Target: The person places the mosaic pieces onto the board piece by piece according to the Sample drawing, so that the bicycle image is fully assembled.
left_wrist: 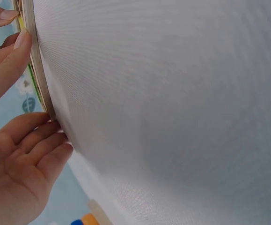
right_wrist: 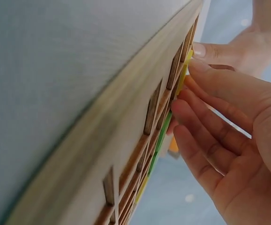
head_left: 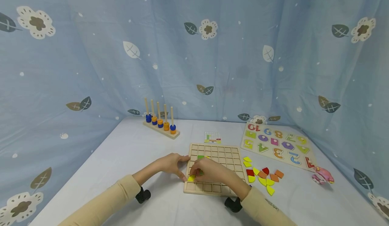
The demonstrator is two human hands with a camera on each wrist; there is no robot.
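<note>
A wooden grid board lies on the table with a green square tile and a few other coloured tiles in it. My right hand reaches over its left part, thumb and fingertips pinching a yellow tile at the lower left cells. In the right wrist view that yellow tile lies nearly flat against the board, by the thumb tip. At the board's left edge my left hand rests with fingers spread; its fingertips touch the side of the board.
Loose yellow, red and orange tiles lie right of the board. Behind it is a small pattern card. A bead stacker stands back left; a number puzzle and a pink toy are on the right.
</note>
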